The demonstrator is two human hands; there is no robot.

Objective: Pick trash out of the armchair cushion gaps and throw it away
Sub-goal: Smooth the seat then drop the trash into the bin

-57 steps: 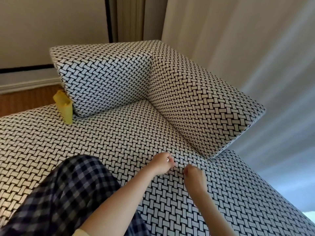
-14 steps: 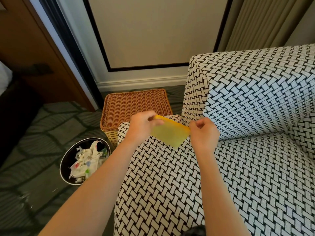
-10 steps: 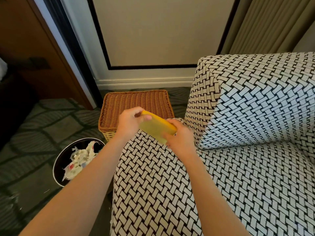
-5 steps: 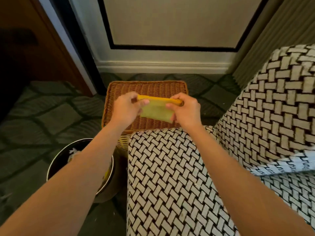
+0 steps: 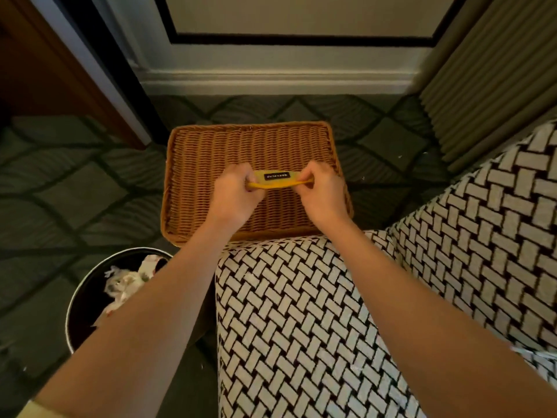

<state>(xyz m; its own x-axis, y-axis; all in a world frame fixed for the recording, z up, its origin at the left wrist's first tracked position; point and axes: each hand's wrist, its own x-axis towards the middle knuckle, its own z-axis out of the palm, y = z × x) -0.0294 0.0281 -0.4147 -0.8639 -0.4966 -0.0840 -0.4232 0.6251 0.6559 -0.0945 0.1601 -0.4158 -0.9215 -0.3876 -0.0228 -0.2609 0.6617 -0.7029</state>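
A flat yellow item (image 5: 277, 180) with a small black label is held level between both hands above the wicker basket (image 5: 211, 155). My left hand (image 5: 233, 197) grips its left end and my right hand (image 5: 321, 196) grips its right end, fingers curled around the edges. The black-and-white woven armchair (image 5: 301, 321) fills the lower right, with its arm under my forearms. A round black trash bin (image 5: 90, 294) holding crumpled white paper stands on the floor at lower left, partly hidden by my left forearm.
Dark patterned carpet (image 5: 69, 191) surrounds the basket and bin. A white baseboard and wall (image 5: 271, 76) run behind the basket. A ribbed curtain (image 5: 488, 73) hangs at upper right, and a dark door frame (image 5: 90, 55) stands at upper left.
Both hands carried the yellow item from the armchair's seat edge out over the wicker basket and turned it flatter, label side up. The view tilted down toward the floor.
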